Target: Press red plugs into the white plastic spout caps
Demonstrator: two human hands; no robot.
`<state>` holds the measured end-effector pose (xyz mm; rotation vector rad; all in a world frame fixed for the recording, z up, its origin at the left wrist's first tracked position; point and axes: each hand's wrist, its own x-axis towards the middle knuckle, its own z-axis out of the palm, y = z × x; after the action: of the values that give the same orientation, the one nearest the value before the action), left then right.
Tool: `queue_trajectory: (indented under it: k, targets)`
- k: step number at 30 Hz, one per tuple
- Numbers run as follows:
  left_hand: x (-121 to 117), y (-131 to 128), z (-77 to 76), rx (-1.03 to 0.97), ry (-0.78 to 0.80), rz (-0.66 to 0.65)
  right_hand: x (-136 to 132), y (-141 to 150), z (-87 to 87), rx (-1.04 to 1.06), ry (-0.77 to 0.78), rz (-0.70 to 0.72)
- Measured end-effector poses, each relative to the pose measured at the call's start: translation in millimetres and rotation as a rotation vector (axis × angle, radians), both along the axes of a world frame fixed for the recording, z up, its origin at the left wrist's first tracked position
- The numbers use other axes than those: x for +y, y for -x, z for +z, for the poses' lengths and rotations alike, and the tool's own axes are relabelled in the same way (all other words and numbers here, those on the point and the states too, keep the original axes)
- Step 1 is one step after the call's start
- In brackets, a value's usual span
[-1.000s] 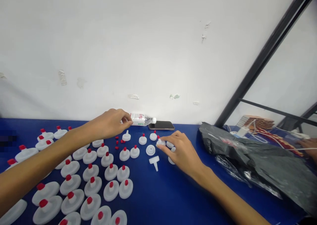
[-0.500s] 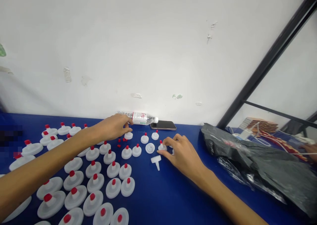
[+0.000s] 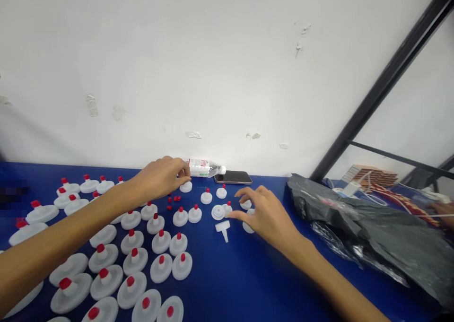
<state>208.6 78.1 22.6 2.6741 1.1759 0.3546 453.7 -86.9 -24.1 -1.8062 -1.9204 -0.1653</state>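
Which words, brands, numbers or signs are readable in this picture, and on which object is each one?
No text here is readable.
Label of the plastic bottle: red characters, too small to read.
Dark grey plastic bag: reddish marking, too blurred to tell if it is writing.

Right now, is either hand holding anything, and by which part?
Left hand: apparently a white lid, by its upper part; the exact grip is hidden. Right hand: nothing; it is open.

Wall (image 3: 209,76) brt, faint shadow far L; pic soft, stretched nr edges.
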Motion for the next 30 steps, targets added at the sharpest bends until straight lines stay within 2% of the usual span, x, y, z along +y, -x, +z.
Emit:
queue_trajectory:
  k: [3,6,9,13,16,19,21,25,30]
  targets:
    - [-13,-3,15.2,-0.079,0.026,-0.028,-6,4,9.3,0.141,-0.143,0.033]
    - [-35,-11,28.2,-0.221,0.208,-0.123,-11,12,11.5,0.184,-0.258,0.124]
    - [-59,-21,35.2,-0.341,0.433,-0.234,-13,19,8.8,0.175,-0.289,0.213]
    - [-75,-27,39.2,-0.373,0.518,-0.247,-14,23,6.7,0.225,-0.305,0.26]
    - [-62,-21,37.1,-0.237,0.445,-0.216,-13,22,7.8,0.286,-0.3,0.221]
    - [-37,-10,29.1,0.07,0.113,-0.045,-12,19,8.1,0.307,-0.299,0.193]
    - [-22,-2,22.7,0.204,0.004,0.07,-10,17,6.9,0.305,-0.298,0.194]
    - [-7,7,12.5,0.322,0.073,0.137,-8,16,3.4,0.252,-0.279,0.201]
    - [-4,7,-0.6,0.329,0.128,0.116,-9,17,0.9,0.211,-0.277,0.209]
